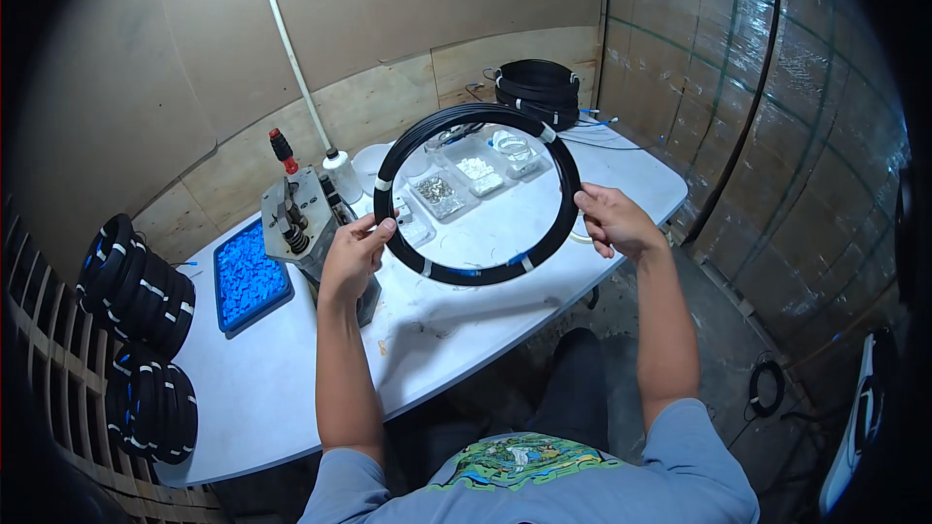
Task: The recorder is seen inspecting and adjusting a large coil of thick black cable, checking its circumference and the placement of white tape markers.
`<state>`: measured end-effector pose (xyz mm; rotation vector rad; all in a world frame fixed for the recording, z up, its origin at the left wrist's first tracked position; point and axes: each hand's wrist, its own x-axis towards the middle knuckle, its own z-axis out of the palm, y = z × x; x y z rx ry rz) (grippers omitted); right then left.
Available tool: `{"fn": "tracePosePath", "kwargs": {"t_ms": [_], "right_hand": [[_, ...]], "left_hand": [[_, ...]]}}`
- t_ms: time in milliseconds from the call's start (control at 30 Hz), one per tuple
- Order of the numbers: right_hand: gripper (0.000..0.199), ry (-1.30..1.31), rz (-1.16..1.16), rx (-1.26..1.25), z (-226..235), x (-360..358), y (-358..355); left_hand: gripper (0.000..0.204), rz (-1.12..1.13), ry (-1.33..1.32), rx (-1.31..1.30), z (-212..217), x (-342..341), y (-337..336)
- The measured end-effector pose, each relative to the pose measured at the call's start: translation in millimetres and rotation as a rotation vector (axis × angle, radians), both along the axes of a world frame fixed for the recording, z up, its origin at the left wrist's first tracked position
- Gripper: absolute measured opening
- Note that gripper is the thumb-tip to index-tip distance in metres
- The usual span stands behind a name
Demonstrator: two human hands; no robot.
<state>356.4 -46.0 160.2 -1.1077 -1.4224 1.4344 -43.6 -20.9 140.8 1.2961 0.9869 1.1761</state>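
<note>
A coil of black cable (561, 223), bound with white bands, is held up over the white table like a ring. My left hand (357, 254) grips its left side with the thumb on top. On the opposite side, my right hand (617, 221) pinches the coil between thumb and fingers. Blue bits show along the coil's lower edge. Through the ring I see clear plastic trays, one with small metal parts (439, 196) and one with white pieces (477, 172).
A hand press with a red-tipped lever (291, 209) stands left of my left hand, beside a blue tray (231, 330) of small blue pieces. Stacked black cable coils lie at the table's left end (155, 408) and far side (537, 92). A white bottle (340, 175) stands behind the press.
</note>
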Motion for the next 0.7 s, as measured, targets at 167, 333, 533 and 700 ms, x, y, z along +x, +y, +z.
{"fn": "tracePosePath", "kwargs": {"t_ms": [167, 333, 533, 700], "right_hand": [[0.037, -0.136, -0.231, 0.158, -34.3, -14.3, 19.0], [0.035, 0.368, -0.315, 0.186, -46.1, -64.1, 15.7], [0.037, 0.537, -0.41, 0.253, -46.3, -76.3, 20.5], [0.037, 0.53, -0.405, 0.285, -46.1, -77.5, 20.9]], "left_hand": [[0.032, 0.207, 0.028, 0.085, -15.6, 15.0, 12.7], [0.028, 0.27, -0.35, 0.012, -27.5, 46.2, 22.8], [0.028, 0.321, -0.342, 0.086, -28.4, 53.7, 18.3], [0.028, 0.298, -0.351, 0.114, -24.1, 50.5, 15.2]]}}
